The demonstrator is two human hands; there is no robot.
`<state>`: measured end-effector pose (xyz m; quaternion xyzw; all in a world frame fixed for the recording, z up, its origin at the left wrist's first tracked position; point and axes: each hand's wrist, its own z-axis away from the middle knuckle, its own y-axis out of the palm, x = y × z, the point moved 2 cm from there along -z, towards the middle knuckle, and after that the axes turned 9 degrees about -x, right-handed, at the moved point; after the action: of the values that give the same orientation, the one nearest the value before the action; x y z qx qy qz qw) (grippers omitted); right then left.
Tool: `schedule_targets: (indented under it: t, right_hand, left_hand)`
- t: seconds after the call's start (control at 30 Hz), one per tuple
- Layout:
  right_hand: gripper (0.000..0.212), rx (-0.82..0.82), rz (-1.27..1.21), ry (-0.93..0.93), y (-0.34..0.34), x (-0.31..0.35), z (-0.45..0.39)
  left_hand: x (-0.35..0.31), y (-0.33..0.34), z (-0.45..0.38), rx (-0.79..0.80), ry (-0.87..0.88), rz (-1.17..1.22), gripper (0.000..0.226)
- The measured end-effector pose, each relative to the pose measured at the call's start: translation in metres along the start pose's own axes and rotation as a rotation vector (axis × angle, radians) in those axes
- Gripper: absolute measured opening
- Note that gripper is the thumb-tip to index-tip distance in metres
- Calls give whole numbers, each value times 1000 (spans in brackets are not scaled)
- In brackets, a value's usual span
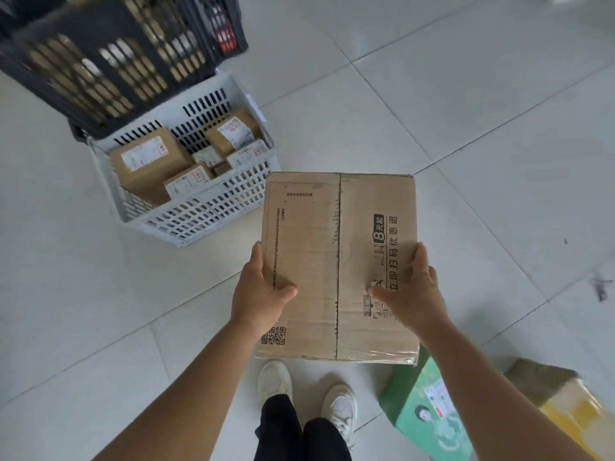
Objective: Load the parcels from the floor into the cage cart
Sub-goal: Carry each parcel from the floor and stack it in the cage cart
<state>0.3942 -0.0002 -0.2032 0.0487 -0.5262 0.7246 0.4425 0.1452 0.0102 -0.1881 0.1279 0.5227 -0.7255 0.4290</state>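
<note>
L hand (263, 291) & R hand (411, 291) grip cardboard box (336, 234) w/ "8" print.

Both hands (left (263, 291), right (411, 294)) hold a cardboard parcel (336, 261) above the floor (466, 111)

Printed marks on the held cardboard box

The cardboard box (336, 261) carries black print along its right half: a dark badge with a large "8" and small characters, then a line of Chinese reading roughly "立即扫码优惠退", partly hidden under the right hand (411, 291). Near the left hand (263, 294) sits a QR code (274, 335), with a thin column of tiny print above it and a dashed label frame holding a short caption, both too small to read. The small parcels (149, 158) in the white basket (199, 207) bear shipping labels with red stamps, illegible.
</note>
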Motion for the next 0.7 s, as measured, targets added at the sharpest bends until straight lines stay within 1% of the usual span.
schedule_targets:
  t: [0.1, 0.23, 0.33, 0.43, 0.63, 0.7]
  right_hand:
    - [98, 15, -4, -67, -26, 38, 27]
    - [102, 35, 12, -162, -51, 90, 66]
    - [107, 62, 1, -230, -63, 124, 101]
    - [102, 68, -8, -320, -70, 158, 144]
    - [98, 77, -16, -527, -73, 224, 251]
    - [99, 94, -25, -597, -69, 245, 289]
  left_hand:
    - [-19, -46, 32, -67, -7, 52, 67]
    - [-32, -106, 75, -166, -28, 115, 75]
    - [-33, -151, 108, -230, -35, 165, 85]
    - [-26, -197, 145, -297, -39, 221, 90]
    - [7, -294, 233, -468, -44, 310, 87]
    - [22, -326, 264, -538, -38, 310, 78]
